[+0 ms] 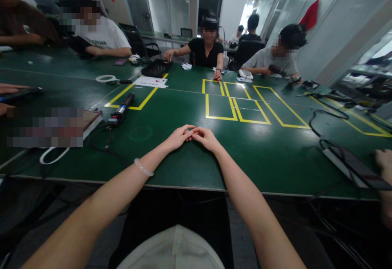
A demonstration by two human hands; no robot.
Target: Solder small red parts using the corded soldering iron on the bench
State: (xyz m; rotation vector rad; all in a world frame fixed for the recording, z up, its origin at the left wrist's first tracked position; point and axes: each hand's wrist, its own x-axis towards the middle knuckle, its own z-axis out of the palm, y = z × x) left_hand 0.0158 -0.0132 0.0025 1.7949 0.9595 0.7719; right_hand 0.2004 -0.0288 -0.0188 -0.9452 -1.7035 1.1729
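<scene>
My left hand (178, 137) and my right hand (206, 137) rest on the green table (190, 167) straight ahead of me, a little in from its near edge. Their fingertips meet in the middle, with the fingers of both hands curled and pinched together. Whatever lies between the fingertips is too small or too hidden to make out. A pale bangle (143, 167) sits on my left wrist. Both forearms reach out over the table edge.
A black electric screwdriver (122, 107) with its cable lies to the left. Yellow tape rectangles (235, 105) mark the table beyond my hands. A power strip (346, 160) with cables and another person's hand (384, 160) are at right. Several people sit around the far side, with a black tray (157, 68).
</scene>
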